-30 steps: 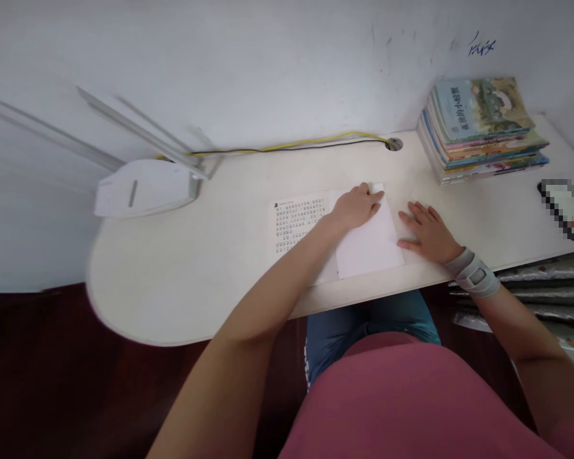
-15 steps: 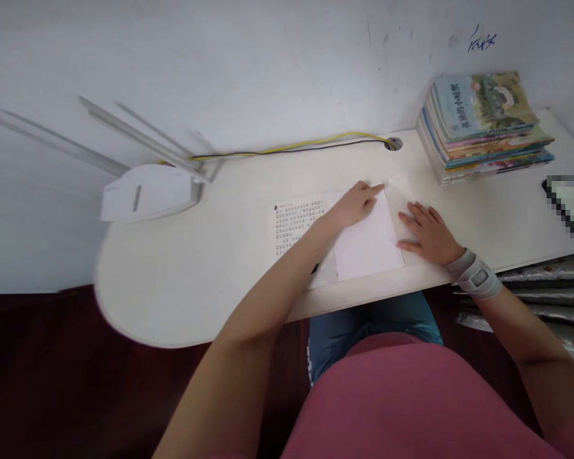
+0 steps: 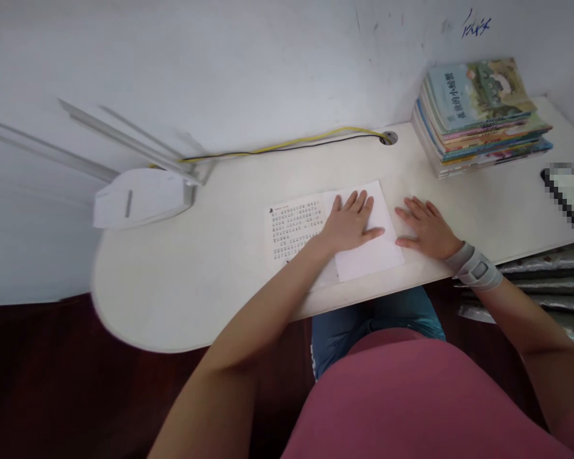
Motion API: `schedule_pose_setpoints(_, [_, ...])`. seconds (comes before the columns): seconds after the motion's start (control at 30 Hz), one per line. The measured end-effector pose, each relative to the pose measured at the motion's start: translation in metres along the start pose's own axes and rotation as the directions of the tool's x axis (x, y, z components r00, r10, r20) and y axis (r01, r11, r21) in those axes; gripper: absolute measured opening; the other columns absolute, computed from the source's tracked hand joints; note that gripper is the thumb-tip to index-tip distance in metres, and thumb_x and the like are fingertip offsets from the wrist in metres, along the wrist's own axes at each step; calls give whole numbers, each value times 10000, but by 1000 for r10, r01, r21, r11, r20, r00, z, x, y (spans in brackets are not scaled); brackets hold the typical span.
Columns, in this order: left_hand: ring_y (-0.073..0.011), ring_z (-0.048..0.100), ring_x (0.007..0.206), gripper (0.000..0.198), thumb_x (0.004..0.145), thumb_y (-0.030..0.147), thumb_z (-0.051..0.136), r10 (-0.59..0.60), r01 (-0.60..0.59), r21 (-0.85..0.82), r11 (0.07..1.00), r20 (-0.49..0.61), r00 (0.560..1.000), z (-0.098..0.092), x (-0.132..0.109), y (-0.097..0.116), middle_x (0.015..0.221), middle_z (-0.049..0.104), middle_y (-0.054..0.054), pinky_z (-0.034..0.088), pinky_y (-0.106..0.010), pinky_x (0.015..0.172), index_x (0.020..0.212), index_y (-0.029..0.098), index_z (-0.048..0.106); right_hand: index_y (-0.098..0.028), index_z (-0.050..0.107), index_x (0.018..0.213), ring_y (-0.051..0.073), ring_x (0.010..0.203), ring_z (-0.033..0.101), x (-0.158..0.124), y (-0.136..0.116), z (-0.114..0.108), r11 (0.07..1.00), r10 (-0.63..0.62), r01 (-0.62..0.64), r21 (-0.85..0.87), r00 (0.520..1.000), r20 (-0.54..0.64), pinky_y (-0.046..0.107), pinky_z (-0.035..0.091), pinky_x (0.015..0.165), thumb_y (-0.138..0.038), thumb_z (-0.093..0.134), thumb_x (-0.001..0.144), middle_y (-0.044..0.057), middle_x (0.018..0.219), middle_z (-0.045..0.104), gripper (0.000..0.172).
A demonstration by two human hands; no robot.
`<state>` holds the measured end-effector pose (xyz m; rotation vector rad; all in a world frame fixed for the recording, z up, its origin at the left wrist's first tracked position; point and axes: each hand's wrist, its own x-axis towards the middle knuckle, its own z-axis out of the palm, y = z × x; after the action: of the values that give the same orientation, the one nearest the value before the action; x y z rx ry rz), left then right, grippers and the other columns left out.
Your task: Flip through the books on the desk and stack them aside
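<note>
An open booklet lies on the white table in front of me. Its left page (image 3: 294,229) carries rows of printed characters, partly covered by my left forearm. Over its right side is a blank white sheet (image 3: 370,255), which looks smooth and flat. My left hand (image 3: 351,223) rests palm down on this sheet, fingers spread, gripping nothing. Just right of the sheet's edge, my right hand (image 3: 428,227) lies flat on the tabletop with its fingers apart. A grey band (image 3: 478,268) wraps the right wrist.
A stack of picture books (image 3: 481,115) stands at the back right, with a blurred-out phone-like object (image 3: 569,191) nearer the right edge. A white device with antennas (image 3: 143,197) sits at the left. Yellow and black cables (image 3: 287,145) run along the wall into a table hole (image 3: 389,138).
My left hand has gone from pointing at the sheet's upper right corner to lying spread lower on it. The clear film seen beyond that corner no longer shows. My right hand stays flat.
</note>
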<state>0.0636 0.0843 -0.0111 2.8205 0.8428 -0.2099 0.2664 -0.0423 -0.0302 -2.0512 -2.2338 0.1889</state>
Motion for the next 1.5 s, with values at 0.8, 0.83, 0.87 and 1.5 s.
schedule_pose_setpoints(0.8, [-363, 371, 1313, 837, 862, 756, 233, -8, -2, -44, 999, -224, 974, -3, 44, -14, 1452, 412, -194, 309, -532, 1052, 1465, 194, 376, -180, 421, 1448, 338, 1441, 257, -1, 4, 4, 999, -33, 32, -24, 999, -38, 531, 208, 1133, -719, 327, 877, 181, 1555, 310, 791])
schedule_pose_setpoints(0.83, [-357, 364, 1331, 858, 868, 752, 213, -4, -7, -52, 999, -220, 976, -4, 42, -15, 1467, 401, -204, 302, -524, 1070, 1479, 165, 343, -180, 421, 1448, 337, 1442, 256, -1, 4, 4, 999, -32, 31, -24, 999, -35, 530, 207, 1135, -715, 329, 879, 180, 1557, 308, 787])
schedule_pose_setpoints(0.87, [-356, 342, 1359, 879, 870, 750, 199, 3, -14, -51, 999, -213, 977, -5, 37, -16, 1489, 376, -215, 283, -522, 1093, 1487, 136, 316, -183, 421, 1448, 333, 1442, 257, -1, 4, 4, 999, -33, 32, -24, 999, -32, 528, 206, 1136, -713, 329, 880, 177, 1557, 309, 782])
schedule_pose_setpoints(1.5, [-433, 43, 1470, 911, 822, 765, 383, -26, 26, -34, 999, 7, 1000, 7, -29, -1, 1622, 125, -121, 49, -698, 1122, 1542, 243, 187, -223, 364, 1483, 324, 1466, 192, 0, 6, 2, 1000, -14, 14, 15, 999, 36, 529, 172, 1151, -764, 369, 832, 137, 1591, 242, 846])
